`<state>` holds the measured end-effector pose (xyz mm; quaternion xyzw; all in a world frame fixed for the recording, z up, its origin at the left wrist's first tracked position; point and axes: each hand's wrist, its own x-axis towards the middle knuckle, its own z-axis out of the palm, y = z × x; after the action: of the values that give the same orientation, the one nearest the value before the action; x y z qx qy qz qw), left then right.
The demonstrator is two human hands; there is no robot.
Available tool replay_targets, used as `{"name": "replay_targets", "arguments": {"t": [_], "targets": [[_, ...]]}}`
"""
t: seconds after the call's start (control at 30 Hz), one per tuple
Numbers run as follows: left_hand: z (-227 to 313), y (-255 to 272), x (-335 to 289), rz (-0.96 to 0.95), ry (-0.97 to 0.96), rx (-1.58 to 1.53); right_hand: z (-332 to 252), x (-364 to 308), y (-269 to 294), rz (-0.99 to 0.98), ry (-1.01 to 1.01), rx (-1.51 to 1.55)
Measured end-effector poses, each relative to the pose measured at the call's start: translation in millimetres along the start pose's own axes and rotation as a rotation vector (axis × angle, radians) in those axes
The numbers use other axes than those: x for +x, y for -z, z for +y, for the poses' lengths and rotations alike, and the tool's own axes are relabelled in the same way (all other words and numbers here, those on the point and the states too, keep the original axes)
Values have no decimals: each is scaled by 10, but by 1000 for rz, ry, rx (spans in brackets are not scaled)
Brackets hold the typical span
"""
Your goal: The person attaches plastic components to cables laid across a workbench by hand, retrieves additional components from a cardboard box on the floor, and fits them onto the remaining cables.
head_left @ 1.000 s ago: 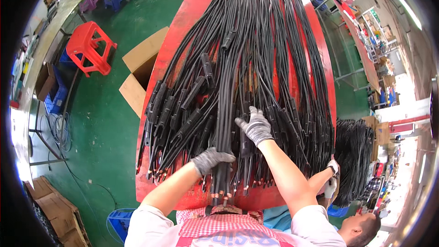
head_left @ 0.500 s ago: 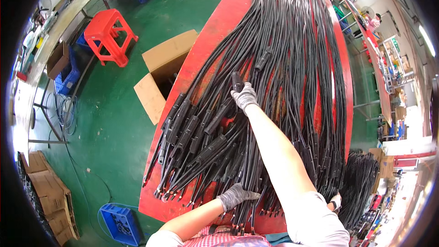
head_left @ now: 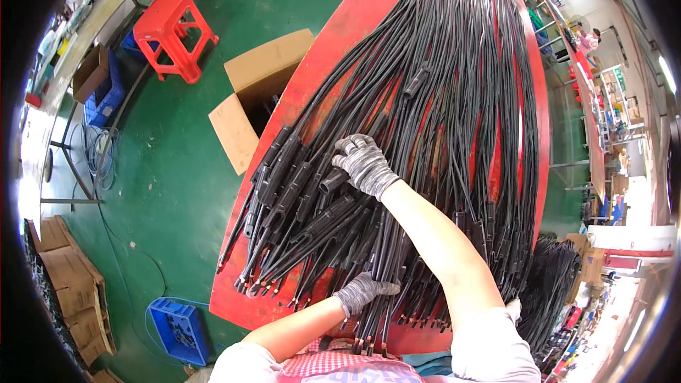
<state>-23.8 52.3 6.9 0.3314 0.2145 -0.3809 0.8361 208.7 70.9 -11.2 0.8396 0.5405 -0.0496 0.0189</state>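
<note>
A wide spread of black cables (head_left: 454, 64) lies along the red table. Many carry thick black tubular sleeves. My right hand (head_left: 367, 167), in a grey mottled glove, curls over one black tubular sleeve (head_left: 332, 181); its lower end sticks out below my thumb. My left hand (head_left: 363, 292), gloved alike, is closed round a bundle of cables near their cut ends (head_left: 370, 344), thumb across the top and most fingers hidden. More sleeves (head_left: 330, 218) lie heaped to the left of my right hand. Another sleeve (head_left: 417, 81) rests farther up on the cables.
The red tabletop (head_left: 340, 35) shows along its left edge. Beside it stand an open cardboard box (head_left: 273, 64) and a red stool (head_left: 174, 35). A blue crate (head_left: 177, 330) with small dark pieces sits on the green floor at lower left. More cables (head_left: 550, 284) hang at the right.
My right hand has come back toward me and slightly left, from a sleeve farther up to another one nearer. My left hand stays at the cable bundle.
</note>
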Motion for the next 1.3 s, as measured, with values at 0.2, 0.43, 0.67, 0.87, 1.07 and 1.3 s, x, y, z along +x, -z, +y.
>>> {"name": "replay_targets", "arguments": {"t": [0.2,0.43,0.67,0.87,1.07,1.3], "targets": [[27,39,-165,4,62,-67,-155,-612,915,291,-457,938],[293,-110,-319,-69,14,-62,-919,-2687,1668,154,-867,1977],[395,-325,-180,-64,-6,71,-2115,-4079,1405,-23,-1034,2235],[309,-565,-133,6,-42,189,-2251,-4094,1363,-82,-974,2381],[270,-598,-146,133,-9,245,-2274,-3753,1206,47,-1147,2221],[258,-318,-174,192,-49,274,-1877,-3085,918,133,-1196,2152]]}}
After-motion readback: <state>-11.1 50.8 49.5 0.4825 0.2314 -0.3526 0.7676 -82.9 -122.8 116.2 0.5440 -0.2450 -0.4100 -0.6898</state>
